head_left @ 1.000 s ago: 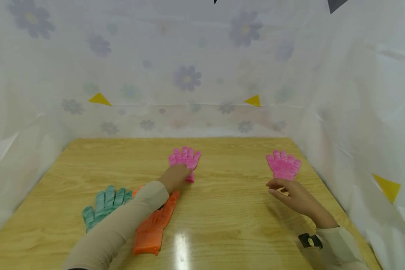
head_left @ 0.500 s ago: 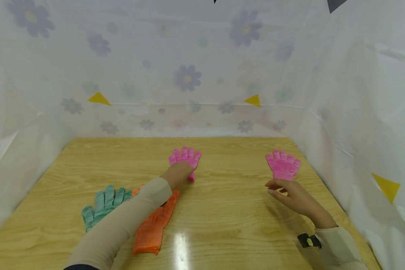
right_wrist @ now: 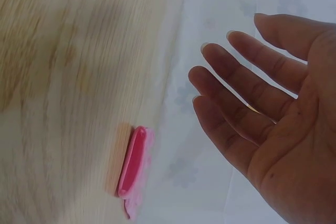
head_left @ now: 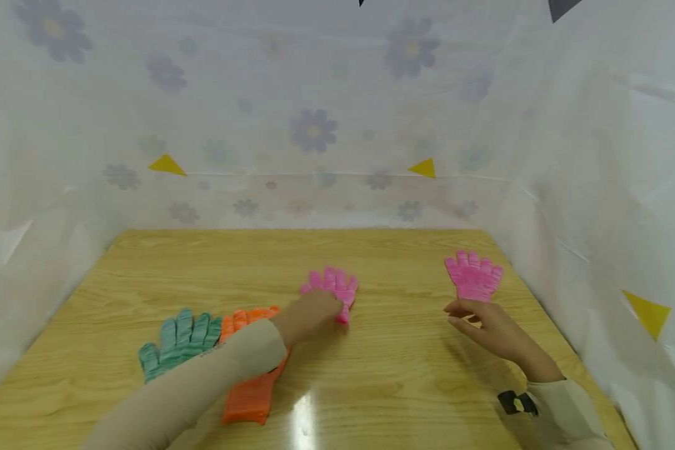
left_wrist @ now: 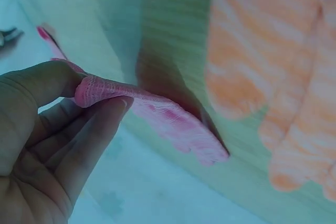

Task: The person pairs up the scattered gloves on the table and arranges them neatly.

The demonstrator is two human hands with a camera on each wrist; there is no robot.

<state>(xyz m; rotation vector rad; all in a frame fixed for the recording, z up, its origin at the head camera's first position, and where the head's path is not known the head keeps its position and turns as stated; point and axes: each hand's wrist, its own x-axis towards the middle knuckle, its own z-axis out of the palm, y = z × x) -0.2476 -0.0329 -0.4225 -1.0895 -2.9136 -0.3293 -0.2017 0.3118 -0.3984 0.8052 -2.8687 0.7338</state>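
My left hand [head_left: 310, 314] pinches the cuff of a pink glove [head_left: 332, 287] between thumb and fingers. In the left wrist view that pink glove [left_wrist: 173, 124] hangs slanting from the pinch, its fingers pointing away. My right hand [head_left: 486, 325] hovers over the table, relaxed and holding nothing; the right wrist view shows the fingers of that hand [right_wrist: 278, 108] loosely extended. Just beyond it lies another pink glove [head_left: 474, 275], flat on the table, its cuff opening visible in the right wrist view. Under my left forearm lies an orange glove [head_left: 250, 400], partly hidden.
A green glove [head_left: 180, 344] lies left of the orange one, partly covered by my left sleeve [head_left: 202, 375]. The wood-grain table [head_left: 394, 387] is bounded by a flowered white sheet [head_left: 365, 112] at the back and white sheets at both sides.
The pink glove in my left hand has shifted right and nearer to me, together with the hand. More of the orange glove's fingers now shows. The right hand has stayed in place.
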